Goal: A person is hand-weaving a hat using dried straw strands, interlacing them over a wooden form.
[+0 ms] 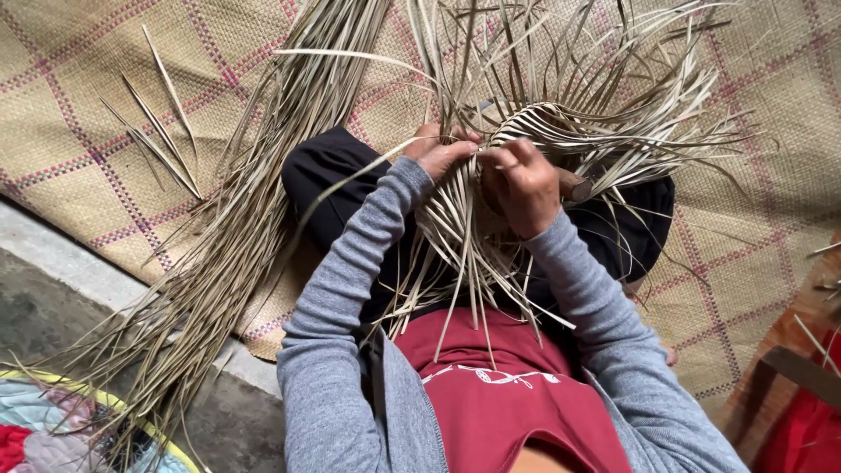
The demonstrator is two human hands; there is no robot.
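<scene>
A woven floor mat (70, 105), tan with a pink and purple check, covered most of the ground. Along its lower left edge ran a grey concrete floor (53, 298), and a patchwork cloth (35, 434) showed in the bottom left corner.

A long bundle of dried leaf strips (236, 236) lay slantwise on the mat, left of the person, from the top centre down toward the cloth. A few loose strips (162, 131) lay apart on the mat, further left.

The person sat with black trousers (324, 175), grey sleeves and a red shirt. Over the lap sat the half-woven piece (543, 118), a small patch of tight plaiting with unwoven strip ends fanning out above, to the right, and down over the shirt.

The left hand (435, 151) was closed narrowly, fingers pinching a few strips at the left edge of the plaiting. The right hand (524, 186) lay just beside it, curled over the woven part and gripping strips against it; its thumb (574, 186) stuck out to the right. The hands were nearly touching.

At the right edge, some orange and red cloth (788, 412) was partly in view.
</scene>
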